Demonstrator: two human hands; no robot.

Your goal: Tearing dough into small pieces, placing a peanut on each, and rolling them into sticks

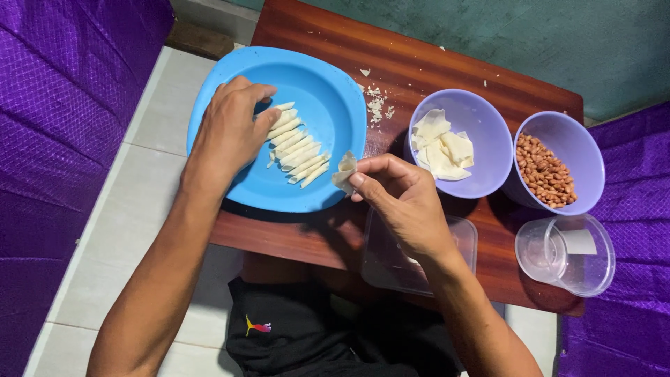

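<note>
table [419, 63]: plate [328, 91] at left, holding a row of rolled pastry sticks [296, 148]; right of it, bowl of wrapper sheets [442, 148]; further right, bowl of peanuts [544, 171]. nearer edge: lidded container [460, 237] before the wrapper bowl, clear cup [567, 255] before the peanuts.

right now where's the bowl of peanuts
In the head view, the bowl of peanuts sits at the table's far right, between the bowl of wrappers and the clear cup.

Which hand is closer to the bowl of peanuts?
The right hand. It pinches a dough wrapper beside the blue plate, a bowl away from the peanut bowl. The left hand rests farther off, on the plate.
</note>
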